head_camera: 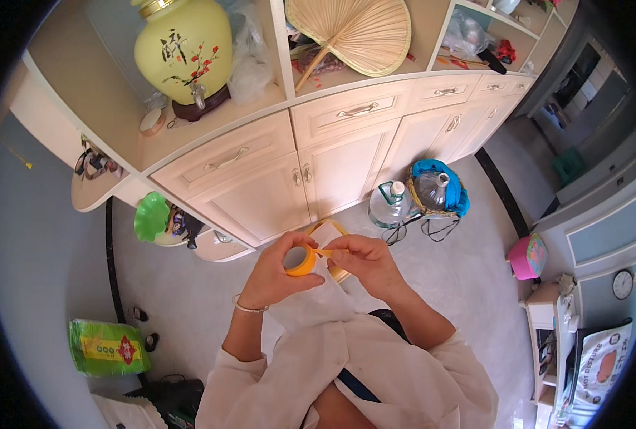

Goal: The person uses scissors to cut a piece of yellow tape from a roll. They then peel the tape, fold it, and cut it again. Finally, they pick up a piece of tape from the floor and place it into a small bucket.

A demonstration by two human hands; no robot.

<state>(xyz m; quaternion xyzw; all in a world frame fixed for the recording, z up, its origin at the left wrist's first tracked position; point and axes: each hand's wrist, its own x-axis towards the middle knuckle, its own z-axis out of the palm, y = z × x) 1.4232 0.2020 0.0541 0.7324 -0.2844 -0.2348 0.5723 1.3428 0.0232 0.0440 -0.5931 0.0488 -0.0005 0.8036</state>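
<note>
A roll of yellow-orange adhesive tape (308,266) sits in my left hand (273,268), with the thumb below and the fingers over its top edge. My right hand (363,263) pinches the loose tape end (323,252) between thumb and fingertips. A short strip of tape spans the gap between the hands. Beneath them is a yellow-edged thing with a white surface (328,233), mostly hidden by my hands and the white shirt (318,343).
A pale cabinet (253,198) stands in front, holding a yellow ceramic jar (186,53) and a palm-leaf fan (355,32). A plastic water jug (390,204) and a woven basket (417,198) stand on the floor. A pink stool (526,256) is at right; a green package (109,347) lies at left.
</note>
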